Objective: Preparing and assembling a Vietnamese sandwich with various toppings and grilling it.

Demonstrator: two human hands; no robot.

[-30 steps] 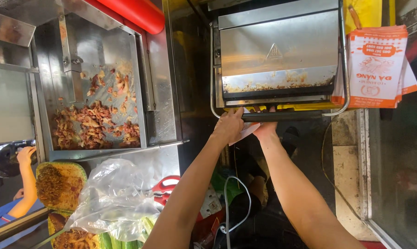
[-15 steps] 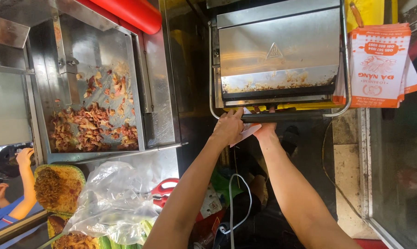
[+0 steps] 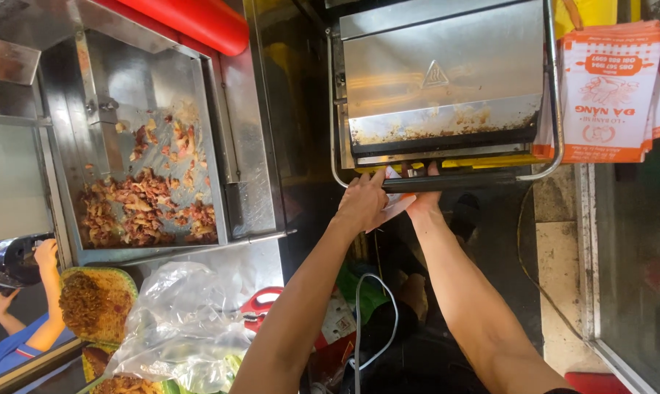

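A steel press grill with crusted plate edges stands ahead of me, its lid down and its black handle bar across the front. Both my hands are at its mouth. My left hand grips a white paper wrap just below the bar. My right hand is beside it, touching the wrap, with its fingertips reaching over the bar toward the plates. Its palm is hidden, so its grip is unclear.
A steel tray with chopped browned meat sits at left below a red tube. A clear plastic bag covers greens. Orange-and-white paper bags hang at right. Another person's arm in a blue sleeve is at far left. A white cable hangs below.
Both hands stay at the mouth of the press. The view has shifted slightly, and the other person's arm at far left has moved a little.
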